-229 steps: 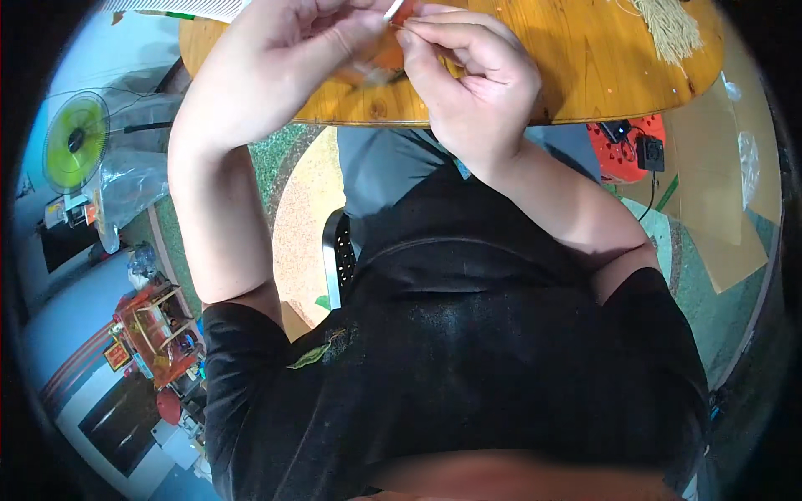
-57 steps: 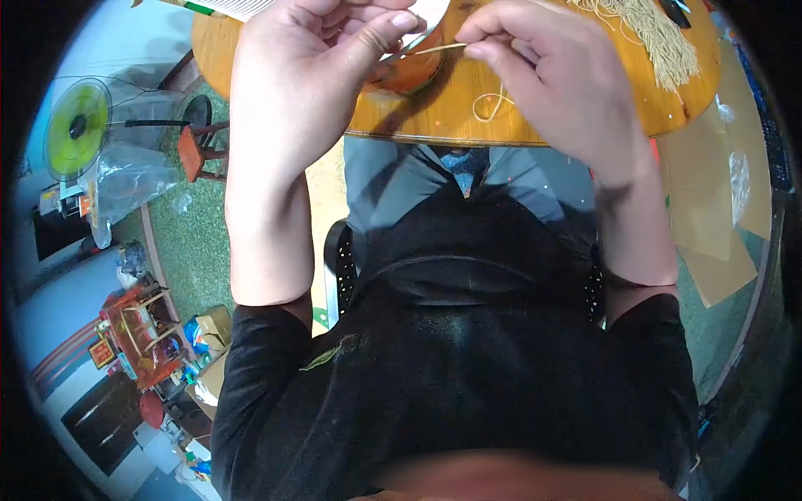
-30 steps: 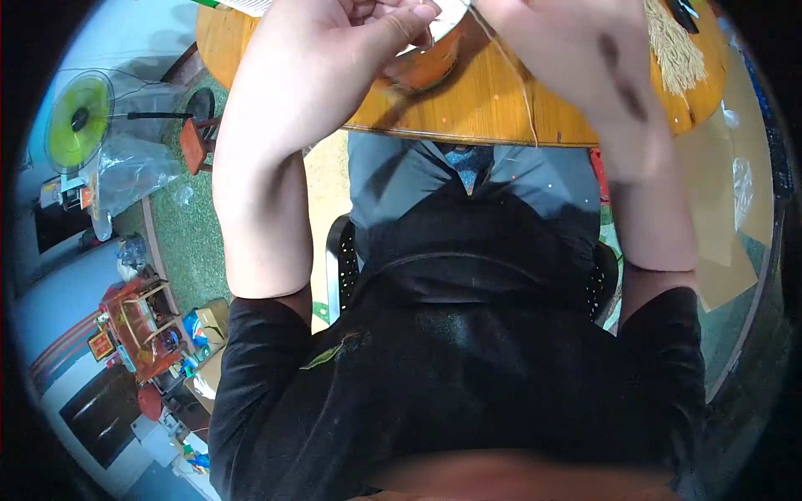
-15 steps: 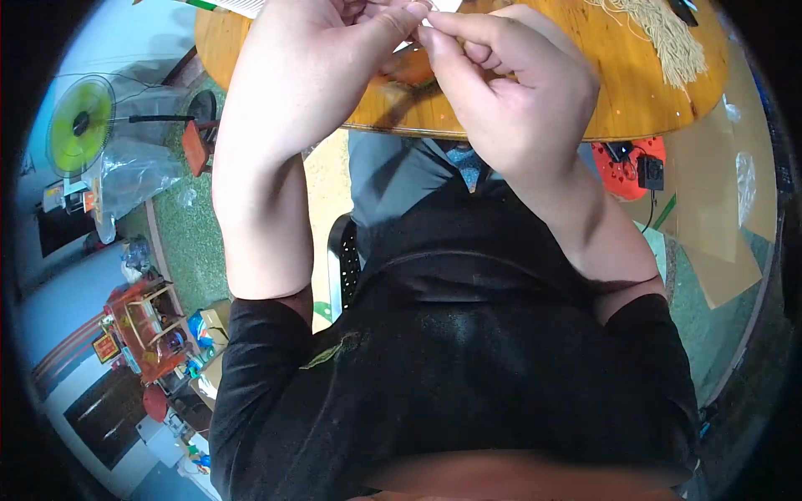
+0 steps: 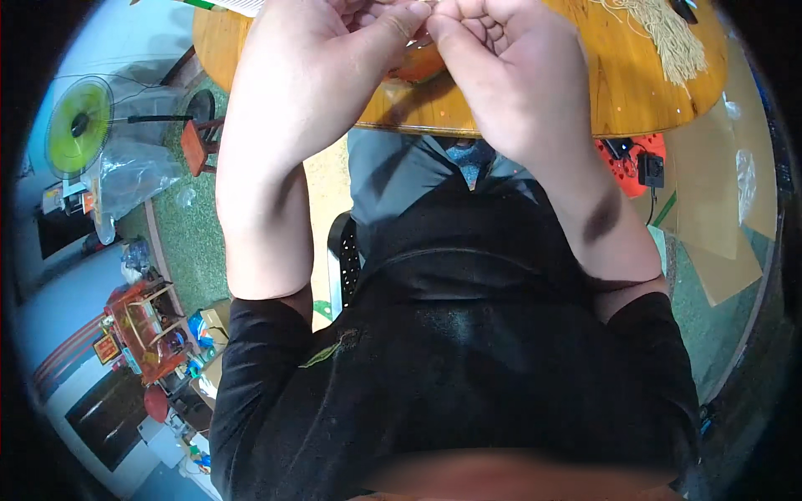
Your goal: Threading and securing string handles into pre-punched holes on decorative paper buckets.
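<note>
Over the near part of the wooden table [image 5: 618, 92], my two hands meet at the upper edge of the picture. My left hand [image 5: 351, 42] is closed, its thumb and fingers pinched together at the tips. Facing it, my right hand [image 5: 510, 67] is also closed, with thumb against forefinger and the other fingers curled in. Their fingertips almost touch. Whatever lies between them is too small and too hidden to name. Just below the fingertips, a reddish-orange patch [image 5: 422, 65] shows on the table, partly covered by my hands.
A bundle of beige cord [image 5: 672, 50] lies at the table's right, beside a dark object [image 5: 683, 10]. White paper [image 5: 242, 7] is at the upper left. A red stool [image 5: 631, 171] holds a black adapter [image 5: 652, 171]. On the left stands a green fan [image 5: 79, 125]; cardboard [image 5: 702, 200] lies right.
My right hand has turned and shifted slightly up, its fingers now curled closer to the left fingertips. My left hand has barely moved. More of the reddish-orange patch shows.
</note>
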`<state>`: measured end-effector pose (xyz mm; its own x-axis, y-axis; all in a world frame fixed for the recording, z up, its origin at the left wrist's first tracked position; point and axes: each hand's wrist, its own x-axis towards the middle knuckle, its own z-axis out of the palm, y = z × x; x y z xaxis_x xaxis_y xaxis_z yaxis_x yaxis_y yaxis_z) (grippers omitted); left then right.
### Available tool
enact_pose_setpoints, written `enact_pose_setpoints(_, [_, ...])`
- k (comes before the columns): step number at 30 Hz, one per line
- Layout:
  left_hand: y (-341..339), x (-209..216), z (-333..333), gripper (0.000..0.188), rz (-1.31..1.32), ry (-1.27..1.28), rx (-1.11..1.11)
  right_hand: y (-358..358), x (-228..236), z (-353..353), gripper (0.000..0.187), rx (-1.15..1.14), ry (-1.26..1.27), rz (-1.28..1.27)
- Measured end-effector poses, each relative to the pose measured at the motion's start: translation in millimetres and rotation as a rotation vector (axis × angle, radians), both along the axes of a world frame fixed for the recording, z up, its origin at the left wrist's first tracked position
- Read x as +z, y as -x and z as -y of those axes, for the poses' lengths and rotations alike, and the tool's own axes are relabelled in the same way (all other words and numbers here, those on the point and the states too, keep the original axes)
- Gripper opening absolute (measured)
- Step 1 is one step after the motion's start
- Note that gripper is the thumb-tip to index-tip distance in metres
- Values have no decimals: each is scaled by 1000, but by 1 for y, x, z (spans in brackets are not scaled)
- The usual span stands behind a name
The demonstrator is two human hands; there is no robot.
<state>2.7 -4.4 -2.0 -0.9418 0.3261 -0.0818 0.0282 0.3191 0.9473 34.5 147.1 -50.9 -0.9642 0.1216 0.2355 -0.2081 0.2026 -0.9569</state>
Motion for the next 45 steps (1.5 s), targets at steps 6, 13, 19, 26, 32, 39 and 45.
enact_pose_setpoints(6, [-10, 3, -7, 5, -194, 135, 50, 4, -2, -11, 15, 203, 311, 215])
enact_pose_setpoints(13, [41, -78, -12, 27, -890, -981, -409, 6, -5, -14, 17, 284, 516, 296])
enact_pose_setpoints(19, [51, -88, -15, 20, -1173, -918, -221, 5, -5, -15, 16, 251, 448, 294])
enact_pose_setpoints(26, [52, -94, -16, 20, -1264, -863, -148, 6, -8, -13, 16, 205, 432, 281])
enact_pose_setpoints(32, [51, -94, -15, 17, -1287, -824, -138, 6, -6, -12, 17, 198, 437, 321])
enact_pose_setpoints(39, [13, -39, -5, 15, -1223, -222, -171, 3, -13, -20, 18, 181, 444, 227])
enact_pose_setpoints(45, [10, -42, -1, 10, -1081, -288, -125, -2, -8, -15, 12, 35, 84, -110])
